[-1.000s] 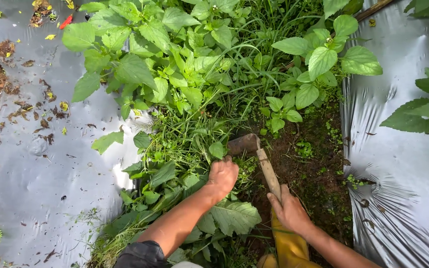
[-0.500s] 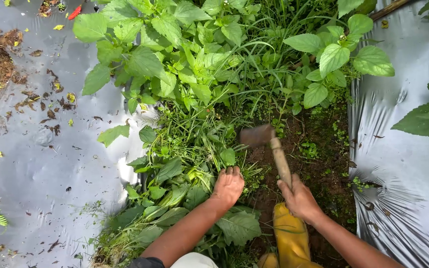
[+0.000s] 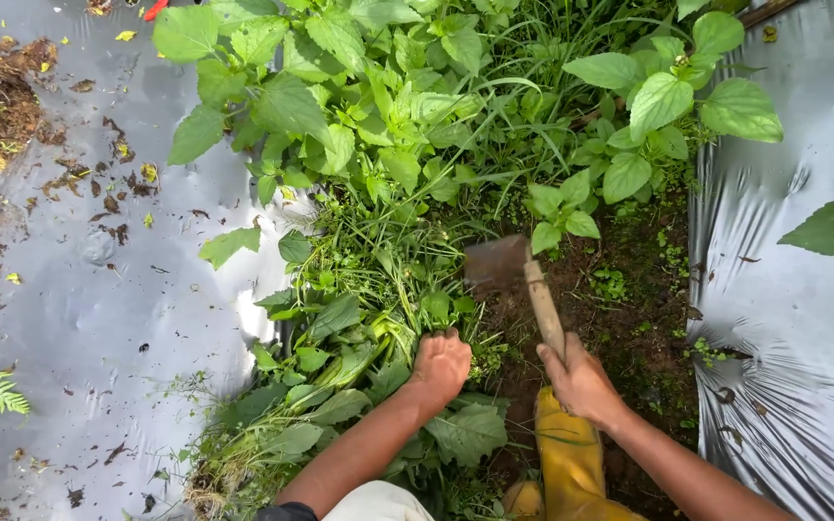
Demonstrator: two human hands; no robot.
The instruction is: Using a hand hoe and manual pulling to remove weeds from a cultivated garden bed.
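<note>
The right hand (image 3: 581, 381) is clamped around the wooden handle of a small hoe (image 3: 523, 285), its flat rusty blade raised just above the ground at the edge of the greenery. The left hand (image 3: 441, 365) is closed on a tuft of weeds (image 3: 378, 289), fist tight on the grass stems just left of the blade. On the near right, the strip of dark soil (image 3: 629, 318) by the yellow rubber boot (image 3: 569, 458) looks mostly bare, only tiny sprouts left, so that patch reads as worked. Cut and flattened leaves (image 3: 340, 386) lie heaped to the near left beside the forearm. Farther up, the job looks far from finished: a dense stand of broad-leaved plants (image 3: 340, 106) and long grass fills the furrow right to the far edge. Silver plastic mulch sheeting (image 3: 98, 289) flanks the strip on the left and right, scattered with dirt and dead leaves.
</note>
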